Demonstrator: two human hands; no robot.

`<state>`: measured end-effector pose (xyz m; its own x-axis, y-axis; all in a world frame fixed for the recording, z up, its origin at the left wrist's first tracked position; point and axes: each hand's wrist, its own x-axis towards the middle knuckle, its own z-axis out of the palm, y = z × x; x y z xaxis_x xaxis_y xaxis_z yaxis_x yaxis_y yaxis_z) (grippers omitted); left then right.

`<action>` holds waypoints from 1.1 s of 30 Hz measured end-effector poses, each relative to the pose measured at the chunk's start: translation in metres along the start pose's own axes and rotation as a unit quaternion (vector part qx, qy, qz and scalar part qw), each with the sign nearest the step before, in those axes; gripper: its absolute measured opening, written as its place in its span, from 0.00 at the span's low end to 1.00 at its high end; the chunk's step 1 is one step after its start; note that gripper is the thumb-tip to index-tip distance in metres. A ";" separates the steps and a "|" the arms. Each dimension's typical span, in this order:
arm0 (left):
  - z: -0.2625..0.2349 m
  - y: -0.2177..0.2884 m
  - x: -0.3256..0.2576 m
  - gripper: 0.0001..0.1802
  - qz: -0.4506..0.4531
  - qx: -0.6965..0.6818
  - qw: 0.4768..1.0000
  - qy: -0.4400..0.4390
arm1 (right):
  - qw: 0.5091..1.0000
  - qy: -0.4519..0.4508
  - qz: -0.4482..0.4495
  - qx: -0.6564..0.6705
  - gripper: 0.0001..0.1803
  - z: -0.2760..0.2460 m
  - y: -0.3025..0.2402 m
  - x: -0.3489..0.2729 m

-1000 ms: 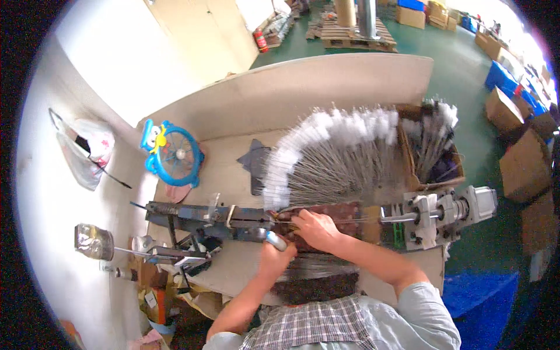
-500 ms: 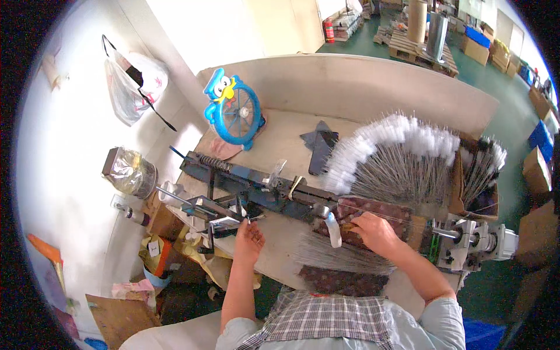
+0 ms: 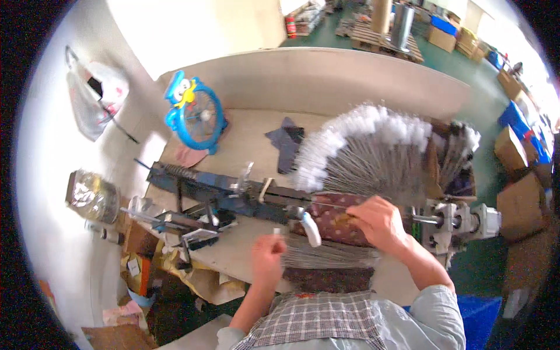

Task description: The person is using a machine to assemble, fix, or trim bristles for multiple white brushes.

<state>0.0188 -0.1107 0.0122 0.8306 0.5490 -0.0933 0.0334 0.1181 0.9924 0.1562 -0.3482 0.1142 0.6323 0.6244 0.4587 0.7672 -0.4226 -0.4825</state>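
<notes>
My right hand (image 3: pixel 379 221) is closed in a pinch above a maroon dotted cloth (image 3: pixel 326 230). A thin metal wire (image 3: pixel 333 205) runs from its fingertips toward the long dark metal bar fixture (image 3: pixel 224 189). Something brass-coloured shows under those fingers. My left hand (image 3: pixel 268 259) is blurred, with curled fingers, in front of the fixture; a small white piece (image 3: pixel 276 231) shows at its fingertips, too smeared to name. Between the hands, a pale curved handle (image 3: pixel 312 230) hangs from the fixture's right end. A bundle of loose thin wires (image 3: pixel 335 255) lies in front of the cloth.
White-bristled wire brushes (image 3: pixel 373 151) lie fanned behind the cloth, beside a cardboard box (image 3: pixel 433 166) of more brushes. At right stands a motor-driven shaft unit (image 3: pixel 458 220). A blue cartoon-bird fan (image 3: pixel 201 119) and a dark phone (image 3: pixel 289 151) are at the back.
My left hand has left the lever frame and moved right, its fingers now curled. My right hand has shifted slightly away from the pale handle. The whole view has swung right.
</notes>
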 end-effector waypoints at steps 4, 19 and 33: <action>0.099 0.038 -0.010 0.07 -0.163 -0.201 0.959 -0.118 | 0.992 0.018 0.106 0.066 0.10 0.002 0.025 -0.001; 0.149 0.017 0.005 0.07 -0.104 -0.131 0.979 -0.118 | 0.986 -0.028 0.100 0.131 0.10 -0.029 0.036 -0.025; 0.117 0.037 0.012 0.11 -0.151 -0.198 0.966 -0.066 | 0.998 -0.025 0.049 -0.005 0.09 0.028 0.011 0.032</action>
<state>0.0955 -0.1966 0.0574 0.8810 0.3316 -0.3375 0.0931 0.5779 0.8108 0.1819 -0.3149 0.1025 0.6991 0.6113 0.3709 0.7026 -0.4908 -0.5153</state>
